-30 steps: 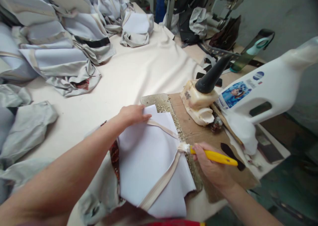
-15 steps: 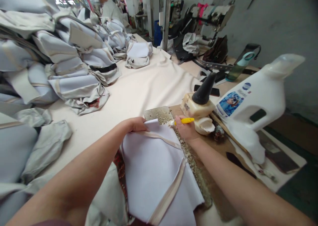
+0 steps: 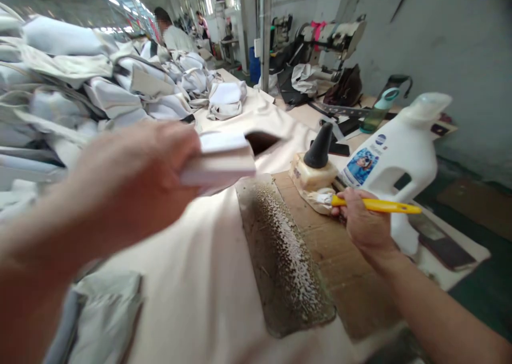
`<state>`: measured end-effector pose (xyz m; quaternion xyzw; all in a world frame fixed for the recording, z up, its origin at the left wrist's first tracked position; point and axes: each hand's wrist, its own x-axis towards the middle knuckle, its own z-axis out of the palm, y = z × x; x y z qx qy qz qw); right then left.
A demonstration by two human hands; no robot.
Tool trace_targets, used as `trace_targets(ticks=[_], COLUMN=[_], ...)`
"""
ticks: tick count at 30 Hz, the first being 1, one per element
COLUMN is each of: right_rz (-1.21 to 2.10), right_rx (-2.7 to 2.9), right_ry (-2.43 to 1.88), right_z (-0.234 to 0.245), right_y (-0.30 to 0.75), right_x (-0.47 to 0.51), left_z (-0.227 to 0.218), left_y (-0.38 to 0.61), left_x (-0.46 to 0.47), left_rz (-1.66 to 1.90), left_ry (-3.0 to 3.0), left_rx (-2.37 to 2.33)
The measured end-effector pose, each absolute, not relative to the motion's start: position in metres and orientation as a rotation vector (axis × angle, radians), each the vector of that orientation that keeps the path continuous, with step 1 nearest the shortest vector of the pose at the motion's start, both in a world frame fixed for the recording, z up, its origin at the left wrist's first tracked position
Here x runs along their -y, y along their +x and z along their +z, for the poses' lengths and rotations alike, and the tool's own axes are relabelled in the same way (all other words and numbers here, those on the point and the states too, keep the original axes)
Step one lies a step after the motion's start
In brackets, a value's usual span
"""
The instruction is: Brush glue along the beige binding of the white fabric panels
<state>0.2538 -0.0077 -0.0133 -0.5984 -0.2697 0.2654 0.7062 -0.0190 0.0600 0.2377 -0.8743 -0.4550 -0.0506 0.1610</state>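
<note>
My left hand (image 3: 148,164), smeared by motion, is raised over the table and closed around a white fabric piece (image 3: 224,166) with a beige strip. The piece is seen nearly edge-on, and part of it is hidden behind the hand. At the right, my right hand (image 3: 362,222) grips a yellow-handled paintbrush (image 3: 388,205). Its white-coated bristles rest in a small cream-coloured dish (image 3: 316,199) in front of a yellowish block-shaped container (image 3: 314,174) with a black cone on top. Between my hands lies a flat board (image 3: 268,268) crusted with whitish residue.
Brown cardboard (image 3: 320,246) lies beside the board. A white jug (image 3: 412,145), a green bottle (image 3: 378,113) and a dark phone (image 3: 448,241) stand or lie at the right. Piled fabric pieces (image 3: 64,38) fill the left side. Another person (image 3: 178,38) is in the background.
My left hand has lifted the fabric piece up and left off the board, uncovering the board's residue. My right hand has moved right with the paintbrush, from the fabric's edge to the dish.
</note>
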Motion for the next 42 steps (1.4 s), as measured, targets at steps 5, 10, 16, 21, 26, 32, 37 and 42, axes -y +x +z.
trace_targets(ticks=[5, 10, 16, 21, 26, 32, 37, 42], right_rz=[0.617, 0.755, 0.888, 0.876, 0.794, 0.878, 0.832, 0.780], right_rx=[0.609, 0.635, 0.872, 1.079, 1.073, 1.195, 1.185, 1.211], right_ry=[-1.420, -1.387, -1.466, -1.617, -1.639, -1.708, -1.733, -1.682], right_z=[-0.018, -0.019, -0.041, -0.075, -0.084, -0.072, -0.067, -0.072], right_y=[0.253, 0.242, 0.212, 0.193, 0.184, 0.194, 0.197, 0.191], right_x=[0.026, 0.015, -0.036, -0.104, -0.164, -0.114, -0.112, -0.149], left_z=[0.078, 0.014, 0.025, -0.013, -0.026, -0.036, -0.032, -0.029], left_y=[-0.020, -0.023, -0.002, 0.007, 0.009, 0.013, 0.016, 0.018], left_x=[0.034, 0.045, -0.080, -0.124, -0.118, -0.122, -0.128, -0.130], left_rz=[0.315, 0.634, 0.261, 0.218, 0.176, 0.243, 0.287, 0.329], left_ry=[-2.681, -3.221, -3.033, -3.017, -2.988, -3.070, -3.109, -3.122], left_rx=[0.891, 0.454, 1.133, 1.168, 1.189, 1.134, 1.156, 1.190])
